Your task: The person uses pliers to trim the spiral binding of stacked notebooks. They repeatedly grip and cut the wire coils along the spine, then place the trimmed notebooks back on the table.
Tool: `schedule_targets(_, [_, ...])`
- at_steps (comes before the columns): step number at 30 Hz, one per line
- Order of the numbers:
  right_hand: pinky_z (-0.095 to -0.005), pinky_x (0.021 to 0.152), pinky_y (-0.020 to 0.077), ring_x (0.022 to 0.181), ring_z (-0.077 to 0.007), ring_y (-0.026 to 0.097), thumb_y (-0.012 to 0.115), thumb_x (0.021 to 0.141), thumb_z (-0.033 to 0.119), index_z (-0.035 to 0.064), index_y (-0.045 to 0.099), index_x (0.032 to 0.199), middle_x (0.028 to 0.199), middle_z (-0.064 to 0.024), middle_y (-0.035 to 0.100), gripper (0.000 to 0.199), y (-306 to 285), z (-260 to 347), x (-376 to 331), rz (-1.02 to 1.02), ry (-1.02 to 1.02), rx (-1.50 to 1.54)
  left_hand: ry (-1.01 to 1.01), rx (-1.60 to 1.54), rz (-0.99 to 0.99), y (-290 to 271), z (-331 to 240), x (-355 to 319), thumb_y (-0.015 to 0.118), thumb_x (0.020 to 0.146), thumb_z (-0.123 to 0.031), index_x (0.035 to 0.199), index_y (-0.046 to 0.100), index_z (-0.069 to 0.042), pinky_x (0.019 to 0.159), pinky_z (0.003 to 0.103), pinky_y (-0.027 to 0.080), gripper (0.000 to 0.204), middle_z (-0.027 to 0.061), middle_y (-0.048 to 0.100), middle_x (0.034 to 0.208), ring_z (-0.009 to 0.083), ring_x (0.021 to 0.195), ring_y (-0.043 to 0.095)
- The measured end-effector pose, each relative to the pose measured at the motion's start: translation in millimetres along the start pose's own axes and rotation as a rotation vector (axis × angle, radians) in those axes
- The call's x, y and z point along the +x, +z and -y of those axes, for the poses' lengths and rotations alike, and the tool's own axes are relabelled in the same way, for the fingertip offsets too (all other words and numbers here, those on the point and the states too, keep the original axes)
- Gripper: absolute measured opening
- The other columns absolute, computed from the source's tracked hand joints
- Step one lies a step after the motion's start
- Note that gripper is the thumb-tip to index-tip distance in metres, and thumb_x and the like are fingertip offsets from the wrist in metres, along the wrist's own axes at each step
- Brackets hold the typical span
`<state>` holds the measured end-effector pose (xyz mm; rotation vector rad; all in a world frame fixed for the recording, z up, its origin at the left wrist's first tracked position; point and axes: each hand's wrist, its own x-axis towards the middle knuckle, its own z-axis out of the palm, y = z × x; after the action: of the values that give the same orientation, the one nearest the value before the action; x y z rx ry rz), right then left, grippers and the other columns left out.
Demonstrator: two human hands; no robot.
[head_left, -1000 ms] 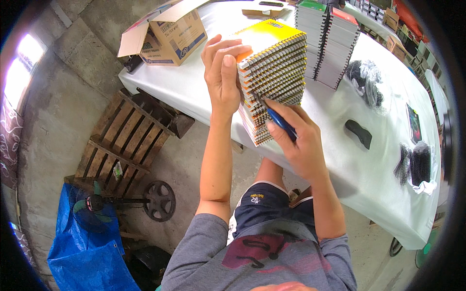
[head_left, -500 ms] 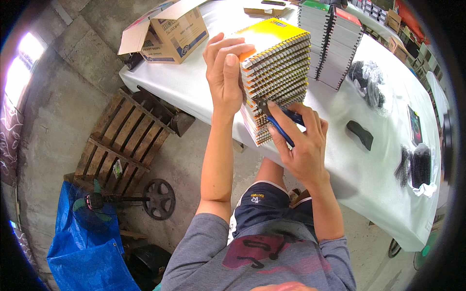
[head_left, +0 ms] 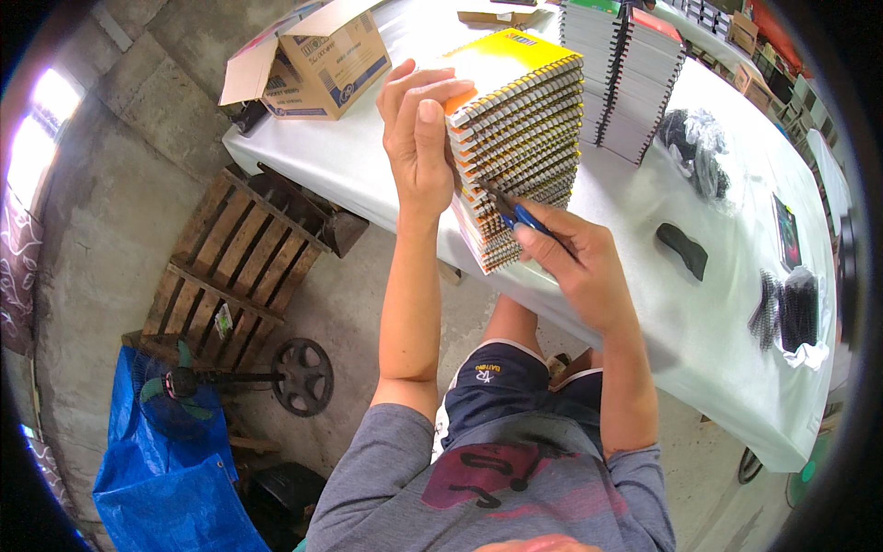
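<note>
A tall stack of spiral notebooks (head_left: 520,138) with yellow covers stands at the table's near edge, its coiled bindings turned toward me. My left hand (head_left: 418,138) lies against the stack's left side, fingers stretched up to the top cover's corner, gripping nothing. Closed around blue-handled pliers (head_left: 524,219) is my right hand (head_left: 575,262). The pliers' dark jaws touch or nearly touch the coil ends at the left edge of the bindings, around the lower middle of the stack. Whether the jaws have a wire between them is too small to tell.
Behind stand taller stacks of black-coiled notebooks (head_left: 625,87). An open cardboard box (head_left: 326,69) is at the table's far left. On the right lie a black object (head_left: 682,250), a phone-like item (head_left: 786,232) and bundled black coils (head_left: 798,313). A wooden pallet (head_left: 235,258) and fan (head_left: 179,382) stand left.
The right hand has turned and the pliers have shifted slightly up and left along the bindings, their handles now closer together. The left hand stays against the stack.
</note>
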<state>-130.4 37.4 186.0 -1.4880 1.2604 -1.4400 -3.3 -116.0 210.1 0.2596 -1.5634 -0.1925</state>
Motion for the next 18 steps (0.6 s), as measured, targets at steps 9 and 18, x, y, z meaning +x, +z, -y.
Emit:
schedule_targets(9, [-0.0410,0.091,0.0310,0.098,-0.0240,0.052,0.067,0.078,0.026,0.0212,0.063,0.116,0.108,-0.0076,0.055,0.038,8.7,-9.8,-11.7,-0.312,-0.509,-0.880,0.015,-0.013,0.016,-1.0,-1.2,1.0,0.033,0.097,-0.032,0.089,0.068,-0.008,0.104,0.042,0.025,0.044,0.0088,0.060,0.097,0.0256,0.111,0.043])
schedule_targets(18, [-0.0368,0.081,0.0339,0.093,-0.0206,0.052,0.066,0.080,0.028,0.0225,0.062,0.118,0.104,-0.0053,0.055,0.039,12.1,-13.7,-8.5,-0.284,-0.484,-0.897,0.026,-0.005,0.009,-1.1,-2.5,2.2,0.033,0.097,-0.031,0.088,0.068,-0.007,0.104,0.042,0.025,0.043,0.0090,0.060,0.097,0.0242,0.111,0.044])
